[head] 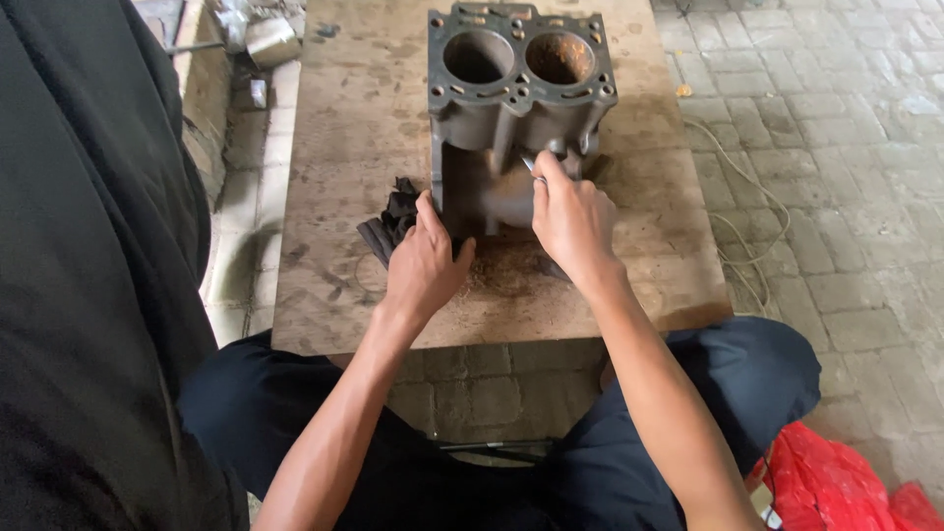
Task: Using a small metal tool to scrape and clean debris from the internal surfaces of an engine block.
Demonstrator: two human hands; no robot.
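Observation:
A dark grey two-cylinder engine block (511,108) stands upright on a worn wooden board (344,128). My left hand (423,265) rests against the block's lower left corner, next to a crumpled black rag (388,224). My right hand (570,218) presses against the block's front face and grips a small metal tool (531,165) whose tip touches the casting. Rust-coloured dust (506,270) lies on the board between my hands.
The board lies on a grey brick-paved floor (846,147). A thin cord (747,211) trails off the board's right side. Red plastic bag (846,477) sits at the lower right. Metal scraps (261,39) lie beyond the board's upper left.

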